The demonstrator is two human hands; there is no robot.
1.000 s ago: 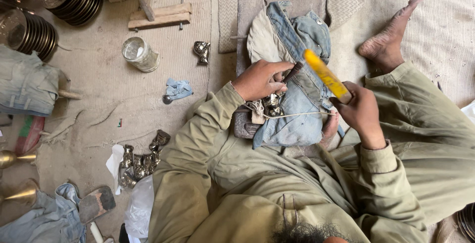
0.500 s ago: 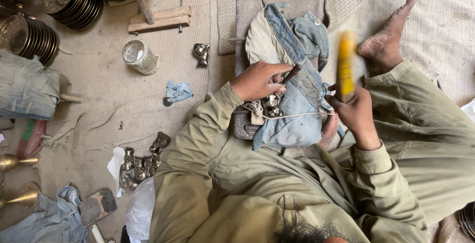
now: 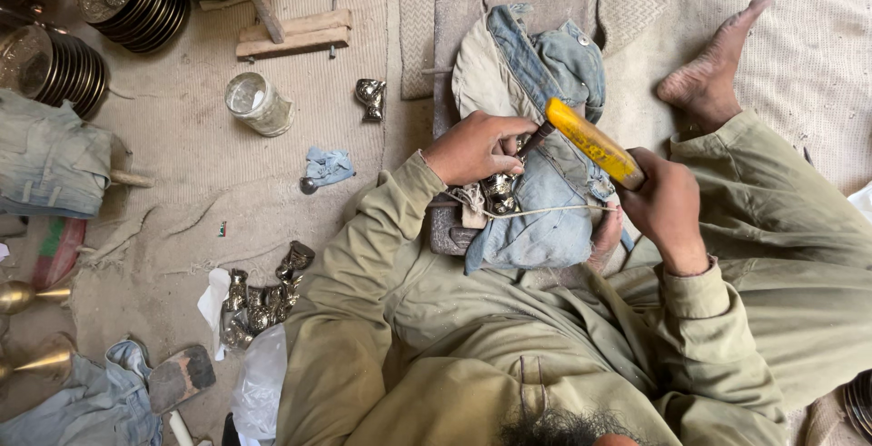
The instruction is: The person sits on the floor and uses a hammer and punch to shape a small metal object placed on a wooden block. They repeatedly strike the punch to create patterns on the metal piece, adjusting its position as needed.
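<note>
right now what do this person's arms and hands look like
Both arms are covered by long, loose olive-khaki sleeves with plain buttonless-looking cuffs that end at the wrists. The left hand and right hand are bare: no gloves, rings or watch visible. The cloth is creased and matches the rest of the clothing.

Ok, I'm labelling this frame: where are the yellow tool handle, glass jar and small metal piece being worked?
yellow tool handle [image 3: 592,142], head view, mid-handle.
glass jar [image 3: 258,104], head view, side wall.
small metal piece [image 3: 499,193], head view, its top.
</note>
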